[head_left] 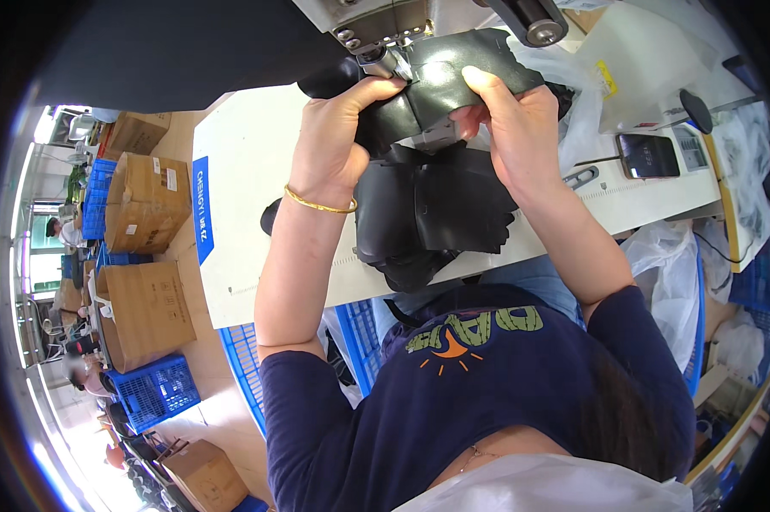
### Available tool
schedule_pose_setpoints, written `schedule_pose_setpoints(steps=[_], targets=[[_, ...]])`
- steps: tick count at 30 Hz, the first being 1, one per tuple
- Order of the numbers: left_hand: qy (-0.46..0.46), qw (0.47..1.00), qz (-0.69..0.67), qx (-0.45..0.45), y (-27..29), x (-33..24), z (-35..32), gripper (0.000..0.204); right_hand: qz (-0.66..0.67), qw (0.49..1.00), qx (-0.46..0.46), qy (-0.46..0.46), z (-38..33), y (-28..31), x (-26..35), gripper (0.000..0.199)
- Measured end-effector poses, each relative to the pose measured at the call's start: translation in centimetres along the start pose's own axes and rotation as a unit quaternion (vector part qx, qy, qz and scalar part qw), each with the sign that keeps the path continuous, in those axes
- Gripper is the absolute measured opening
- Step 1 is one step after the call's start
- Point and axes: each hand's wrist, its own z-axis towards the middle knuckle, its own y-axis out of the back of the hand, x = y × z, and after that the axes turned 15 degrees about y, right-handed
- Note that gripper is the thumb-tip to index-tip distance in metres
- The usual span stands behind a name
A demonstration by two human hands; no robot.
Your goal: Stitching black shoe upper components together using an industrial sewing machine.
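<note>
Both hands hold a glossy black leather-like piece [440, 78] under the head of a sewing machine [376, 34]. My left hand [335, 128] pinches its left part, thumb on top close to the presser foot [387, 65]. On the right side my right hand [522, 119] grips the same piece, thumb above and fingers curled beneath its edge. A seam runs across the piece near the foot. Below it, toward my body, a stack of similar black pieces [462, 205] lies on the white table [244, 162] and overhangs its front edge.
A phone [648, 156] and a small scissor-like tool [583, 177] lie at the right of the table. Clear plastic bags [667, 264] hang at the right. Cardboard boxes [146, 200] and blue crates [154, 392] stand on the floor at left, with people farther off.
</note>
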Motion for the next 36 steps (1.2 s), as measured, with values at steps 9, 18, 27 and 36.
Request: schedule_pose_setpoints(steps=[9,18,27,36], targets=[[0.001,1.000,-0.007,0.002,-0.06,0.19,-0.24,0.009,-0.011,1.000,0.010,0.011,-0.10,-0.08,0.07,0.015],[-0.002,1.000,-0.001,0.007,0.13,0.19,-0.23,0.009,-0.022,1.000,0.011,0.013,0.07,-0.12,0.07,0.015],[-0.011,1.000,0.000,-0.003,0.08,0.32,-0.16,0.008,-0.026,1.000,0.010,0.010,0.11,-0.09,0.15,0.015],[-0.018,1.000,0.002,-0.004,0.34,0.26,0.19,0.010,-0.046,0.999,0.007,0.008,0.33,0.16,0.14,0.017]])
